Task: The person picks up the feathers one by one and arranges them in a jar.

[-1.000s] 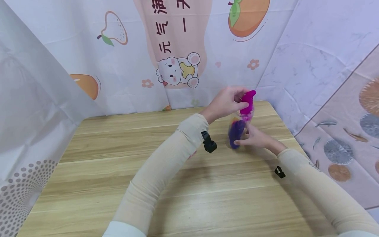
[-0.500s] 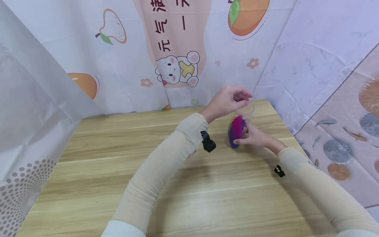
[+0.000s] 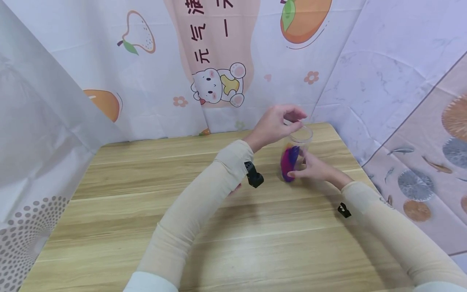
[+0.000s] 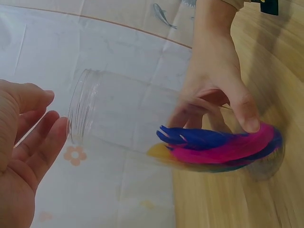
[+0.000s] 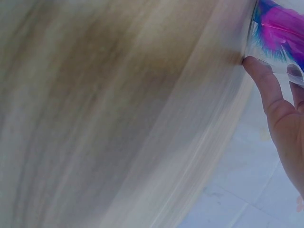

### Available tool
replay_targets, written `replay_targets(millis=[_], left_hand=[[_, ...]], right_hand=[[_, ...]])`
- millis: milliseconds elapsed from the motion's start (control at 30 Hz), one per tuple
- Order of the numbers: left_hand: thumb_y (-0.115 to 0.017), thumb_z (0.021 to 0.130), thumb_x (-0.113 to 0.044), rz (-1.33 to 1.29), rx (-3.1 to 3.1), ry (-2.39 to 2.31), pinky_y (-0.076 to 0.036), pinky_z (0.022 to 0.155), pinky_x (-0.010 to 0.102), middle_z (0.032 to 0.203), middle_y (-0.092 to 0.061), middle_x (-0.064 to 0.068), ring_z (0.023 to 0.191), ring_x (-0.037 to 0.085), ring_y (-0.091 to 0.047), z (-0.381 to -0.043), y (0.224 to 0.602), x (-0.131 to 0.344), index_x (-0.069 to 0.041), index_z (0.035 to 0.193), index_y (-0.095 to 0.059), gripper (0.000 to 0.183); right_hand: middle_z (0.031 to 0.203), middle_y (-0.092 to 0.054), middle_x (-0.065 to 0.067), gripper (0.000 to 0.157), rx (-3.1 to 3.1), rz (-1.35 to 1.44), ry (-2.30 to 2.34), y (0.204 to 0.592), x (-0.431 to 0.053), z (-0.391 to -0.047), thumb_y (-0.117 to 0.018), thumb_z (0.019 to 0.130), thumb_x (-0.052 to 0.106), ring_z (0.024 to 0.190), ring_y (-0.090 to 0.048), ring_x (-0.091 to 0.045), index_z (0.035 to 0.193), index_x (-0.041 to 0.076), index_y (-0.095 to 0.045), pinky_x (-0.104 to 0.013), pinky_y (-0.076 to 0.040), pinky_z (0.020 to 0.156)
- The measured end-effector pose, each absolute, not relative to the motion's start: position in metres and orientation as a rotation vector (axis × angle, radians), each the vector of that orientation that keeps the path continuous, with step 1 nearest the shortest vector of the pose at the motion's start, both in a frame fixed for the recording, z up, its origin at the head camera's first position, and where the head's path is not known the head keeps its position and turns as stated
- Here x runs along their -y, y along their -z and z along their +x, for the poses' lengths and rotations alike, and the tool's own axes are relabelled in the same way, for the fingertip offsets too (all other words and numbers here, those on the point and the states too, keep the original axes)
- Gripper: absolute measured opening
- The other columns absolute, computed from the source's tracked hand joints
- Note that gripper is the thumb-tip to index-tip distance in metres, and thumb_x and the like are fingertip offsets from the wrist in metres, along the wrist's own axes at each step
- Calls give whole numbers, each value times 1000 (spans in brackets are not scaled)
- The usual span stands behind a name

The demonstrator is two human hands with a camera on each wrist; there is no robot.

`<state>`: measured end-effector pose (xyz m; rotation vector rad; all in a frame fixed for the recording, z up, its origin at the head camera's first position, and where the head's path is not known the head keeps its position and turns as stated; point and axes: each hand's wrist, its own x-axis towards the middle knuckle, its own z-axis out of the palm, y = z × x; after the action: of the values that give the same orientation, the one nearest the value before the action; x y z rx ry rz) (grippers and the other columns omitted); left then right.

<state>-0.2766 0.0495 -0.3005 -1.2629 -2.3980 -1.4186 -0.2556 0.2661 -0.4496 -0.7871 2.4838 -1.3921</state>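
Note:
A clear jar [image 4: 123, 107] with a threaded mouth stands upright on the wooden table near its far right corner. Inside lie a magenta feather [image 4: 228, 151], a blue feather [image 4: 194, 137] and some yellow and green beneath, all toward the bottom. My right hand [image 3: 313, 167] grips the jar low on its side, thumb at the front. By the jar's mouth is my left hand [image 3: 275, 123], its fingers loosely bent with nothing between them. One left fingertip is very close to the rim; whether they touch I cannot tell.
Past my left sleeve [image 3: 204, 202] peeks a small pinkish-red thing [image 3: 235, 189], mostly hidden by the forearm. The table [image 3: 146, 170] ends at a printed curtain [image 3: 157, 101] behind, with another cloth [image 3: 408, 162] on the right.
My left hand released the magenta feather, which dropped into the jar and settled beside the blue one. The left hand then shifted slightly left. My right hand kept its hold.

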Motion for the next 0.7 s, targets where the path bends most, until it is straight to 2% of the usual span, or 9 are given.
replay_targets(millis=[167, 367, 533, 700], left_hand=[[-72, 93, -4, -1255, 2320, 1440, -55, 83, 21, 110, -73, 7, 95, 11, -70, -276, 304, -40, -2, 111, -71, 18], [-72, 93, -3, -1257, 2307, 1478, -57, 77, 22, 110, -72, 9, 93, 13, -69, -275, 306, -28, -1, 110, -70, 17], [-74, 91, -2, -1255, 2452, 1498, -57, 83, 23, 115, -71, 11, 96, 17, -69, -273, 312, -13, 0, 112, -69, 21], [-77, 91, -12, -1231, 2753, 1324, -54, 92, 26, 130, -64, 8, 114, 20, -62, -269, 327, 15, -5, 128, -63, 40]], right_hand=[[146, -45, -23, 94, -2460, -785, 1409, 450, -266, -256, -84, 83, 7, 125, -51, -35, 153, 1, -21, -55, -46, 101], [145, -45, -25, 93, -2503, -784, 1383, 449, -267, -256, -85, 82, 10, 131, -45, -36, 151, 1, -23, -61, -43, 102], [147, -44, -27, 99, -2504, -777, 1381, 450, -269, -255, -85, 81, 10, 133, -43, -40, 153, 0, -19, -63, -43, 102], [147, -44, -27, 98, -2504, -777, 1368, 450, -268, -255, -86, 81, 11, 131, -46, -41, 153, -2, -19, -61, -44, 102]])
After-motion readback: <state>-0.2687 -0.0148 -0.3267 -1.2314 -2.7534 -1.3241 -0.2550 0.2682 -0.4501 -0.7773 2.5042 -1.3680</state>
